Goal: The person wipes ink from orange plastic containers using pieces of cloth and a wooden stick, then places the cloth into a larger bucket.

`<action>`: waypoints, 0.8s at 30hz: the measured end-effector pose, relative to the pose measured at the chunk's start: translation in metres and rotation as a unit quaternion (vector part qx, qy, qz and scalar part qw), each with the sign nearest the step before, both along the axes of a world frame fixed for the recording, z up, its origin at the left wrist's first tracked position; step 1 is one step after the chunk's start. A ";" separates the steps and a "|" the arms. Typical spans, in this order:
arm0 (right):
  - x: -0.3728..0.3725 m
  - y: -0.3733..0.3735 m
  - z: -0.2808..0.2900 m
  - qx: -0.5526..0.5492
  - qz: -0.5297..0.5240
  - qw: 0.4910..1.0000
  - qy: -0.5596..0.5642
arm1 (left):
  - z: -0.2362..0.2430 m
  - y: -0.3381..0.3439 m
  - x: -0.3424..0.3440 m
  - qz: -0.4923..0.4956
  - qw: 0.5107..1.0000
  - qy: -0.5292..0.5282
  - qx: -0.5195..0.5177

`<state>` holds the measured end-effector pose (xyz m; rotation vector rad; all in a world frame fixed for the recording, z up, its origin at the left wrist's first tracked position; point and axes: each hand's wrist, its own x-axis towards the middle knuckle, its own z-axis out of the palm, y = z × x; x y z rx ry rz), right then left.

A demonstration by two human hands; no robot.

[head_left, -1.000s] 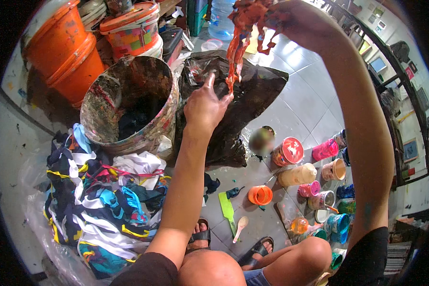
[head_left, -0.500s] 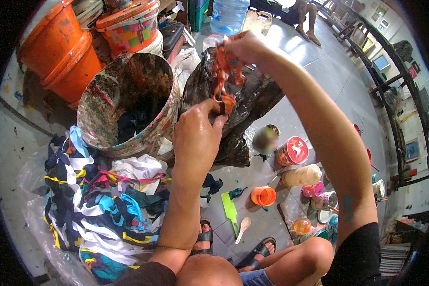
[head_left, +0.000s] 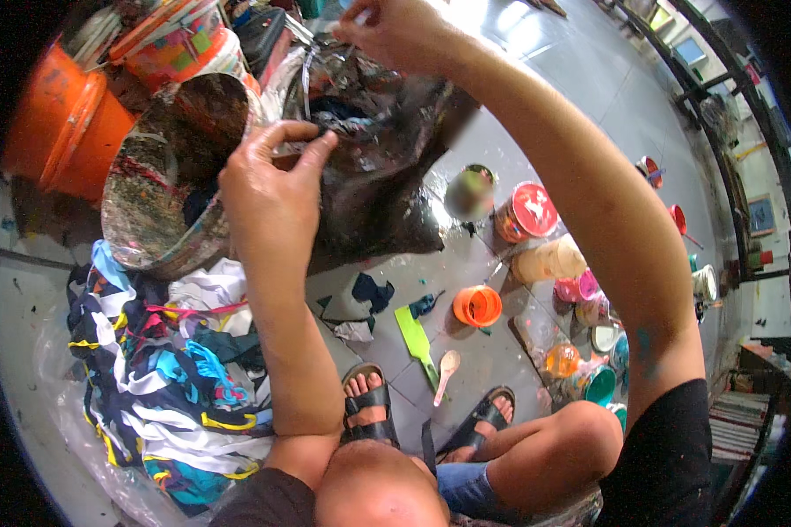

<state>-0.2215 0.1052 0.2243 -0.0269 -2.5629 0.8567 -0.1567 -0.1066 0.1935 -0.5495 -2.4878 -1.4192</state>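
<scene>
My left hand (head_left: 268,180) is over the near edge of a black plastic bag (head_left: 369,198), its thumb and forefinger apart with a small gap between the tips. Nothing shows in its fingers. At the upper edge my right hand (head_left: 391,35) is partly cut off; its fingers are loosely curled and apart, with nothing visible in them. Dark, wet-looking material lies in the bag's mouth, and a thin pale strip (head_left: 306,79) runs down beside it. Left of my left hand stands a paint-caked bucket (head_left: 132,237), tipped slightly, with dark stuff inside.
A heap of cloth strips (head_left: 167,378) lies at left on clear plastic. Orange buckets (head_left: 70,132) stand behind it. On the tiles are an orange cup (head_left: 477,306), a green spatula (head_left: 416,338), a spoon (head_left: 446,373) and several paint tubs (head_left: 527,212).
The twisted orange cloth between my hands is out of sight. Both hands have moved left and upward in the picture, and the view has shifted.
</scene>
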 end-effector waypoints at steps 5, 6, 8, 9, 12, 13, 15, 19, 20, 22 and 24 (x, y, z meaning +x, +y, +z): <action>0.053 0.009 0.010 0.198 0.067 0.977 -0.034 | -0.014 0.000 0.000 -0.024 0.998 0.007 0.064; 0.071 0.003 0.014 0.234 0.049 0.971 -0.025 | -0.018 0.001 -0.001 -0.023 0.996 0.022 0.088; 0.097 0.001 -0.010 0.218 0.070 0.950 0.211 | -0.017 0.001 0.003 -0.020 0.984 0.043 0.169; 0.117 0.004 -0.027 0.206 0.076 0.921 0.323 | -0.012 0.009 0.013 -0.007 0.974 0.069 0.217; 0.199 -0.013 -0.095 0.082 0.089 0.985 0.124 | 0.006 0.029 0.043 0.002 0.937 0.151 0.313; 0.225 -0.020 -0.131 0.083 0.088 0.993 0.007 | 0.006 0.035 0.052 -0.017 0.929 0.167 0.331; 0.270 -0.037 -0.194 0.133 0.090 0.961 -0.224 | -0.001 0.049 0.069 -0.071 0.920 0.152 0.355; 0.316 -0.065 -0.326 0.264 0.065 0.927 -0.257 | -0.078 0.102 0.113 -0.254 0.931 0.046 0.257; 0.315 -0.076 -0.352 0.315 0.031 0.911 -0.264 | -0.114 0.107 0.119 -0.273 0.943 0.059 0.180; 0.305 -0.082 -0.398 0.265 0.041 0.934 -0.235 | -0.206 0.093 0.122 -0.231 0.968 -0.088 0.039; 0.283 -0.103 -0.392 0.162 0.048 0.958 -0.230 | -0.284 0.044 0.112 -0.128 0.980 -0.085 -0.129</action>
